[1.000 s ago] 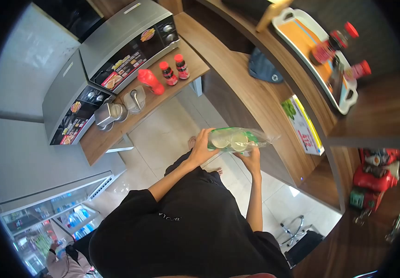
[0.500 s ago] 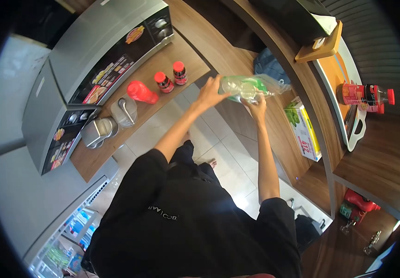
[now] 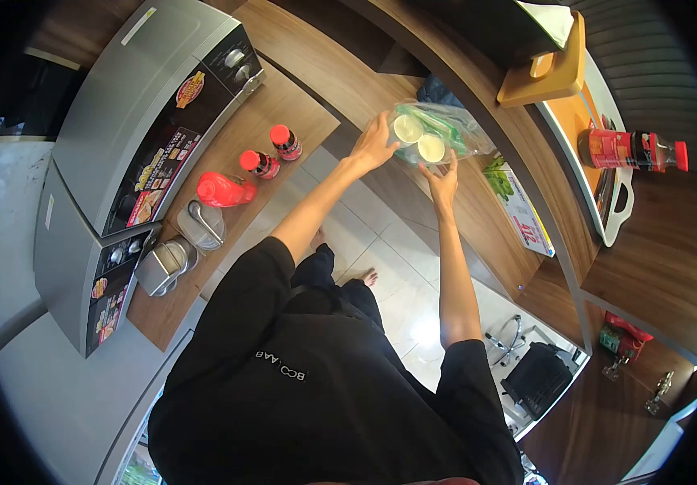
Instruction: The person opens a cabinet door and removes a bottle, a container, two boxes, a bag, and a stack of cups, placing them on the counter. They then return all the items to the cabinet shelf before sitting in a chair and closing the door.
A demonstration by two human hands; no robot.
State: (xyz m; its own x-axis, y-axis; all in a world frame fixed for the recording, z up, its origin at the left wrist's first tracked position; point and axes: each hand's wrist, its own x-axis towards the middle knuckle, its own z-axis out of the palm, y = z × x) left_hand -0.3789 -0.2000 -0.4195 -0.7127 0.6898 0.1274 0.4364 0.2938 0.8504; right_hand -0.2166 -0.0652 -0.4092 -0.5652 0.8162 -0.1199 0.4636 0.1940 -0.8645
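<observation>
A clear plastic bag with green print lies over the wooden shelf, and two pale round pieces show through it. My left hand is at the bag's left edge, fingers bent against it. At the bag's lower edge is my right hand, its thumb and fingers apart and the fingertips touching the plastic. Just below and right of the bag stands a box with a leafy picture.
Two stacked microwaves stand at the left. Along their wooden counter are red-capped bottles, a red container and glass jars. At right are a white tray and a bottle; below, a black chair.
The bag has turned so that the two round pieces face up. My right hand has loosened its fingers. The whole view has shifted a little.
</observation>
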